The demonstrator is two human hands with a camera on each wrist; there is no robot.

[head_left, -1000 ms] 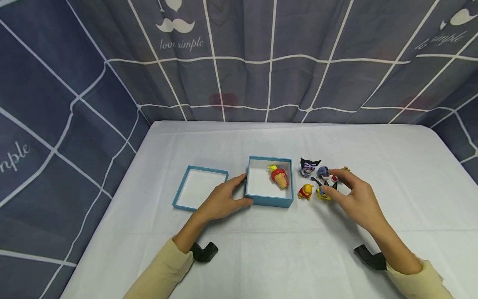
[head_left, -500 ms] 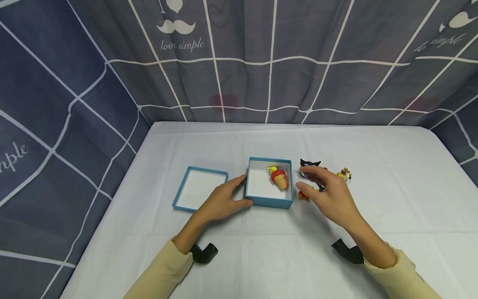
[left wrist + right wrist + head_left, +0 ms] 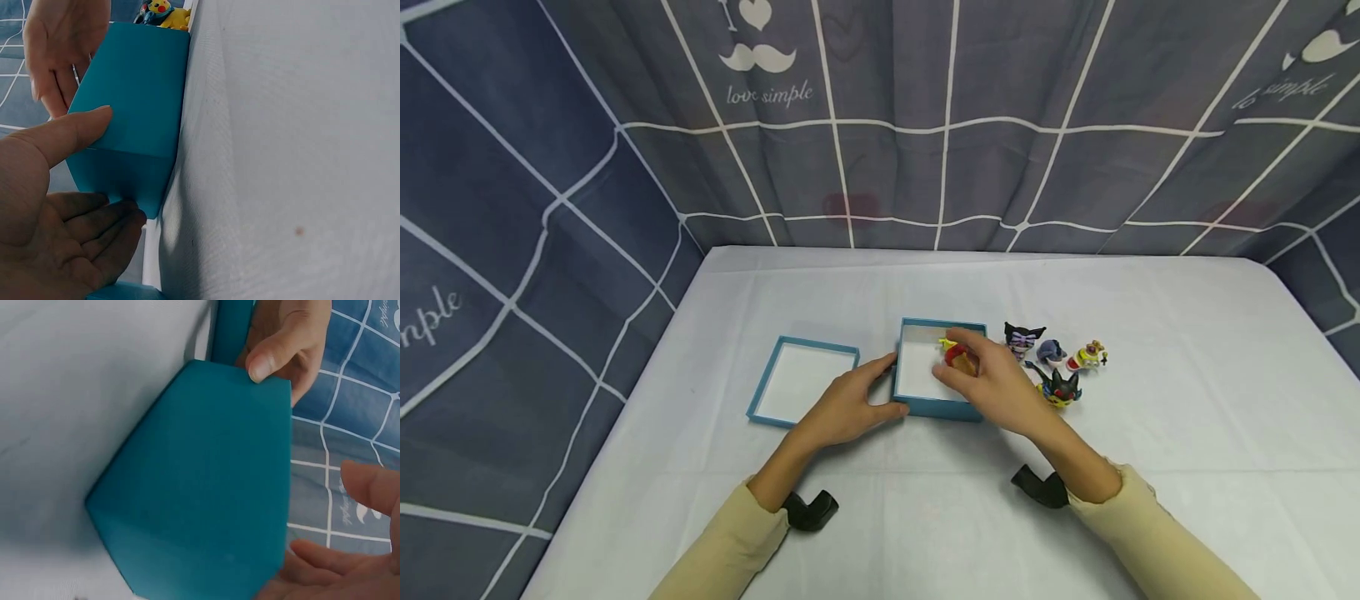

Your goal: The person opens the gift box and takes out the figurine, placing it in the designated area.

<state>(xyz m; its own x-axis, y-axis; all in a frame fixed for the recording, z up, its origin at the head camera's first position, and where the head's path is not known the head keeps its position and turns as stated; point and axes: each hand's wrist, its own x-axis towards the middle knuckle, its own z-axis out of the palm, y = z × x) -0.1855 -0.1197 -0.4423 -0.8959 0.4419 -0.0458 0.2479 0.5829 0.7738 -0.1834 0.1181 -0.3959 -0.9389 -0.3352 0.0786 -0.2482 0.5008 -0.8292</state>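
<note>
A blue box (image 3: pixel 934 408) with a white inside stands uncovered on the white tablecloth. My left hand (image 3: pixel 842 400) holds its left front corner; the left wrist view shows the thumb on one wall and the fingers against another. Inside lies a toy ice cream cone (image 3: pixel 961 360), red and tan with a yellow tip. My right hand (image 3: pixel 1000 383) is over the box's right side, thumb and index finger apart around the cone. No grip on the cone shows. In the right wrist view the wall hides what lies below the right fingertips.
The blue-rimmed lid (image 3: pixel 805 379) lies left of the box. Right of it stand small figures: a black-eared one (image 3: pixel 1022 337), a blue-grey one (image 3: pixel 1051 352), a yellow and red one (image 3: pixel 1088 356) and a black and yellow one (image 3: pixel 1060 388). A grid-patterned curtain (image 3: pixel 887 167) hangs behind.
My right hand has moved left from the group of figures to above the box. The red and yellow bear figure, seen earlier beside the box, is out of sight now. My left hand has stayed put.
</note>
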